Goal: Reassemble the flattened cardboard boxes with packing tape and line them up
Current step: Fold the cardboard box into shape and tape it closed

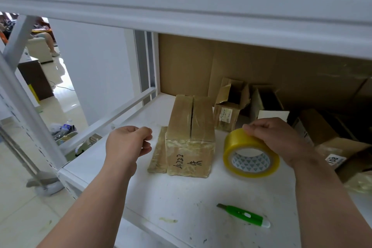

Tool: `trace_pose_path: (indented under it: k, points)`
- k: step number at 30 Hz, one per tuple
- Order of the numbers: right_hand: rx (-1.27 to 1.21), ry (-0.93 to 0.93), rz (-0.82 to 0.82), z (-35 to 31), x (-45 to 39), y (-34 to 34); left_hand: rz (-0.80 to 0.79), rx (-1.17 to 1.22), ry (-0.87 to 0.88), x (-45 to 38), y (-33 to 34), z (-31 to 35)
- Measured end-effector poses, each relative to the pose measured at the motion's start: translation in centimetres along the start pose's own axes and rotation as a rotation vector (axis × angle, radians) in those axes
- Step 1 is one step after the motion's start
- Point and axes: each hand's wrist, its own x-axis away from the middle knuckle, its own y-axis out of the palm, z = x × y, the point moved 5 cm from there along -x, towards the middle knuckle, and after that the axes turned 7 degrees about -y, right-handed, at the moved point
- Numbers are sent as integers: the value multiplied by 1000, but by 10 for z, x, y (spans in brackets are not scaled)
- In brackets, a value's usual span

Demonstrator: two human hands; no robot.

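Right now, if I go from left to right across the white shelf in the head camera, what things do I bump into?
left hand → taped box marked A222 → yellow tape roll held by the right hand → box labelled 108

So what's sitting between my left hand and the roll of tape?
In the head view, the taped cardboard box marked A222 stands between your left hand and the yellow tape roll, with a flat cardboard piece lying against its left side.

Green utility knife (244,215) on white shelf (181,197); tiled floor (24,207) left.
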Motion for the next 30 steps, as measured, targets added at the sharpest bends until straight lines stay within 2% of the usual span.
trace_pose_path:
  k: [6, 11, 13, 17, 21, 24, 27, 30]
  points:
    - [75, 48, -56, 10, -2, 21, -77, -93, -135, -3, 3, -27]
    - [111, 53, -88, 13, -1, 38, -251, -188, -237, 7, 15, -38]
    - [126, 38, -90, 11, -1, 40, -275, -216, -239, 8, 18, -37]
    - [172, -12, -53, 5, -1, 45, -238, -318, -151, 4, 20, -34]
    - [235, -68, -19, -3, 3, 48, -176, -334, 24, 5, 19, -28]
    - [288, -113, -5, -6, 8, 48, -202, -306, 171, 16, 23, -22]
    - [329, -112, 22, -5, 14, 48, -251, -288, 214, 22, 25, -19]
    - [387, -87, -25, -5, 22, 58, -290, -342, 277, 23, 25, -15]
